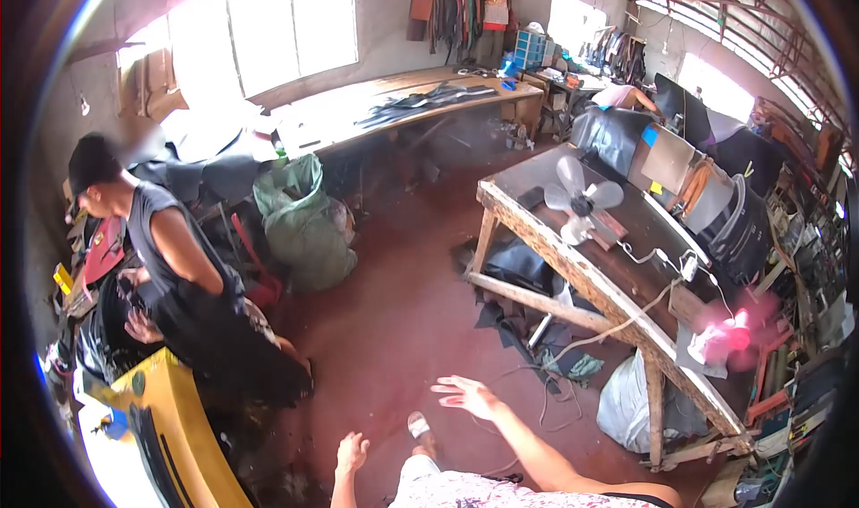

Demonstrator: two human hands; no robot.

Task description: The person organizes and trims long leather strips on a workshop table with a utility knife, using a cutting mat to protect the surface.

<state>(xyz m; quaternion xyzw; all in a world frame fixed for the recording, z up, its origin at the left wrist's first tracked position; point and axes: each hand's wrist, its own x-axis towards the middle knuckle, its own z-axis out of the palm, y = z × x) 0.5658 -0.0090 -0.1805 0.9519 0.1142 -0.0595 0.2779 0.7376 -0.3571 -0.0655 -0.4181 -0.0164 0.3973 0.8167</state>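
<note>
My right hand (467,396) is stretched out over the red floor (403,320), palm down and fingers spread, holding nothing. Lower and to its left, my left hand (352,452) hangs in the air with loosely curled fingers, and no object shows in it. One shoe (418,425) of mine shows on the floor between the two hands. Neither hand touches anything. Nearest to my right hand is a pale cord (546,409) lying on the floor.
A worn wooden table (573,271) with a fan (582,205) and a glowing pink lamp (734,333) stands right. At left, a person (183,275) works by a yellow-sided table (192,409). A green sack (304,217) sits behind; a long workbench (358,119) runs along the window.
</note>
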